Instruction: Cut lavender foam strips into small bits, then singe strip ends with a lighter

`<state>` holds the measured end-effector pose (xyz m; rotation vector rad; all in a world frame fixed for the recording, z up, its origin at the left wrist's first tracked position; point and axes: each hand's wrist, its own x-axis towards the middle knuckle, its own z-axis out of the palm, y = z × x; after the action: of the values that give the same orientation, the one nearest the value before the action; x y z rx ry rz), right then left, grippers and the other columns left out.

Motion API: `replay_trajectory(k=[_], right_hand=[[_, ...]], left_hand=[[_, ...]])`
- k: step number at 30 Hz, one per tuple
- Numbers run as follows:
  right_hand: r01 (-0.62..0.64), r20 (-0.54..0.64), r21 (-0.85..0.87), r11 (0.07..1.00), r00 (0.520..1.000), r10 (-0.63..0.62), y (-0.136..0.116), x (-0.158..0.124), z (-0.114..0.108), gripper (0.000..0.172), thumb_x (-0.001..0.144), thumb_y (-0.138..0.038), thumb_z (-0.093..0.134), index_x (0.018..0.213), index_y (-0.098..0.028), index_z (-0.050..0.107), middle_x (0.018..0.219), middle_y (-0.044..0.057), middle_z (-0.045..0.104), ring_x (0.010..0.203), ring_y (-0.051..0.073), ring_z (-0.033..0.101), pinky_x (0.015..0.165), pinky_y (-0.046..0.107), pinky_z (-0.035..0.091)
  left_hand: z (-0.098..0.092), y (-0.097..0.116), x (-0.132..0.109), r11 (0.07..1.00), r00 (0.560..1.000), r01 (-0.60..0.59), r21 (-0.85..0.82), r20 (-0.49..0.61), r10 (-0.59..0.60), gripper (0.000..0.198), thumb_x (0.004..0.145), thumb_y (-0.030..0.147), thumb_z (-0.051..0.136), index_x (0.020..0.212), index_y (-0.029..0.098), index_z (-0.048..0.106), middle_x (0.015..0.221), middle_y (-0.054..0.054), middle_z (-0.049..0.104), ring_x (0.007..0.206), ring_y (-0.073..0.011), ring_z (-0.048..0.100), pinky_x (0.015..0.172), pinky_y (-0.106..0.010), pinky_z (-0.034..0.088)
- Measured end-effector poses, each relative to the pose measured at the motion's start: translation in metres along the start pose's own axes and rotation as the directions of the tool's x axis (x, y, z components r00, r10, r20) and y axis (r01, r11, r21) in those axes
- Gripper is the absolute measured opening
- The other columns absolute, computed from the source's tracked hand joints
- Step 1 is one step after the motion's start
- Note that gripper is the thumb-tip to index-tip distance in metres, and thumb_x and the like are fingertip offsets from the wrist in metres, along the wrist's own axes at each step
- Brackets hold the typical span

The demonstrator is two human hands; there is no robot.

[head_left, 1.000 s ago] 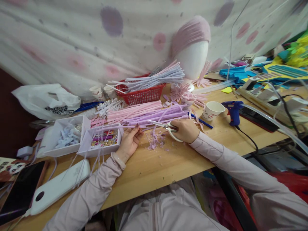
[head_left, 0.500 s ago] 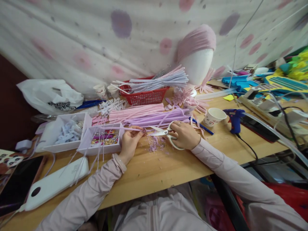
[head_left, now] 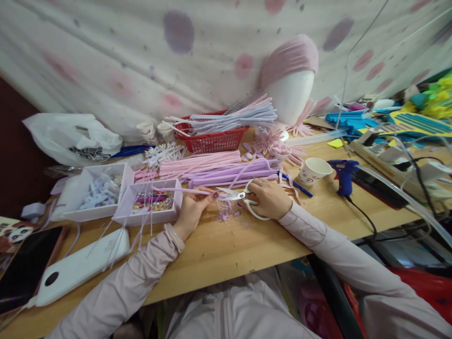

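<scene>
My left hand [head_left: 191, 209] pinches a light purple pipe cleaner [head_left: 173, 189], whose long end reaches left over the white box of beads. In my right hand [head_left: 270, 197] is a pair of white-handled scissors [head_left: 240, 195], fingers through the loops. Their blades are parted and point left, right beside my left fingertips and the pipe cleaner's end. Beneath the blades lie purple fuzz clippings [head_left: 226, 213] on the wooden table [head_left: 219, 254]. Behind my hands rest bundles of purple pipe cleaners [head_left: 226, 175] and pink pipe cleaners [head_left: 201, 164].
A red basket [head_left: 213, 141] of pale pipe cleaners stands behind, near a white head form [head_left: 289, 96]. Bead box [head_left: 148, 217] and white power bank [head_left: 84, 263] lie left. A paper cup [head_left: 314, 172], blue glue gun [head_left: 342, 176] and power strip [head_left: 384, 165] are to the right.
My left fingertips have shifted slightly right, closer to the scissor blades, with the pipe cleaner. The right hand has barely moved.
</scene>
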<state>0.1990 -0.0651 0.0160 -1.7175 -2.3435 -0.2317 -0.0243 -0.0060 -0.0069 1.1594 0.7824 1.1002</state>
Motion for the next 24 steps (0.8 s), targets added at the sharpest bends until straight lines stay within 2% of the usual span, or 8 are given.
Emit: replay_trajectory(k=[8, 18, 21, 24], right_hand=[[0.032, -0.008, 0.097, 0.995, 0.999, -0.031, -0.0029, 0.0003, 0.0028, 0.030, 0.079, -0.046, 0.050, 0.079, -0.016, 0.057, 0.078, 0.008, 0.062, 0.068, 0.017, 0.053, 0.060, 0.028, 0.031], [-0.024, 0.023, 0.081, 0.996, 0.999, 0.022, -0.0052, -0.0014, -0.0009, 0.030, 0.078, -0.046, 0.050, 0.070, -0.018, 0.057, 0.069, 0.007, 0.062, 0.060, 0.015, 0.051, 0.056, 0.028, 0.025], [-0.025, 0.021, 0.077, 0.997, 1.000, 0.023, -0.0043, -0.0020, -0.0006, 0.028, 0.078, -0.043, 0.050, 0.068, -0.018, 0.057, 0.068, 0.006, 0.062, 0.060, 0.014, 0.051, 0.055, 0.027, 0.024], [-0.020, 0.010, 0.080, 0.997, 1.000, 0.020, -0.0022, -0.0018, -0.0009, 0.029, 0.077, -0.045, 0.050, 0.070, -0.018, 0.057, 0.069, 0.006, 0.063, 0.060, 0.014, 0.051, 0.055, 0.027, 0.024]], left_hand=[[0.0008, 0.0001, 0.0012, 0.997, 1.000, 0.015, -0.071, -0.021, -0.017, 0.019, 0.054, 0.024, 0.080, 0.066, 0.016, 0.068, 0.062, 0.000, 0.065, 0.062, -0.0112, 0.057, 0.064, -0.023, 0.044], [0.0035, 0.0026, -0.0001, 0.975, 0.995, 0.079, -0.208, -0.043, -0.090, 0.023, 0.047, 0.020, 0.083, 0.063, 0.016, 0.068, 0.063, 0.002, 0.065, 0.064, -0.0084, 0.057, 0.064, -0.020, 0.043], [0.0028, 0.0051, 0.0013, 0.959, 0.994, 0.102, -0.266, -0.017, -0.110, 0.024, 0.044, 0.018, 0.084, 0.061, 0.016, 0.068, 0.066, 0.003, 0.065, 0.067, -0.0080, 0.059, 0.067, -0.020, 0.044], [0.0004, 0.0078, 0.0037, 0.936, 0.984, 0.173, -0.307, 0.018, -0.176, 0.023, 0.044, 0.016, 0.084, 0.060, 0.016, 0.067, 0.069, 0.002, 0.066, 0.067, -0.0076, 0.059, 0.065, -0.019, 0.045]])
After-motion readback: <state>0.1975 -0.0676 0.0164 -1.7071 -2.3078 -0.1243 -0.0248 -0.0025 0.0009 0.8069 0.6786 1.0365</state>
